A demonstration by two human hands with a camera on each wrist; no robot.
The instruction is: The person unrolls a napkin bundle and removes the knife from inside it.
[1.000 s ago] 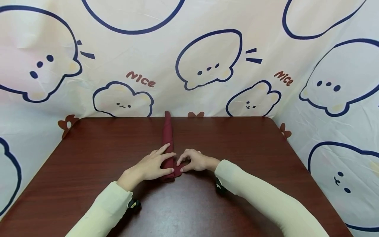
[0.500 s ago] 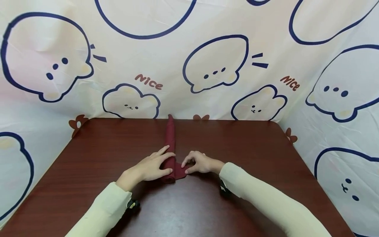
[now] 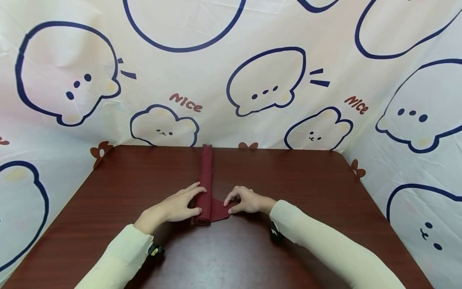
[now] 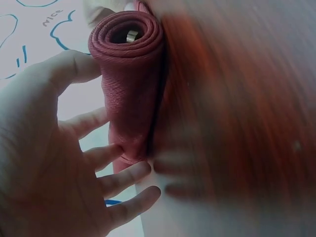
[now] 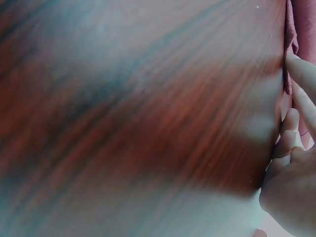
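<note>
A maroon cloth (image 3: 206,172), rolled into a long tube, lies lengthwise on the table; its near end shows spiral layers in the left wrist view. Inside that end sits a small shiny piece (image 4: 132,36). My left hand (image 3: 179,204) lies along the tube's left side, fingers spread and fairly straight, with thumb and fingertips touching the cloth. From the tube's right side a pointed flap (image 3: 218,210) of the same cloth sticks out flat. My right hand (image 3: 246,201) pinches the tip of this flap between thumb and index finger.
The dark red-brown wooden table (image 3: 288,180) spreads out around the cloth. A white curtain (image 3: 216,80) with cartoon outlines hangs behind the table's far edge and along its sides.
The flap has come further out to the right with my right hand. My left hand has shifted left over the tube. The tube's far end looks broader, and the head view has moved slightly.
</note>
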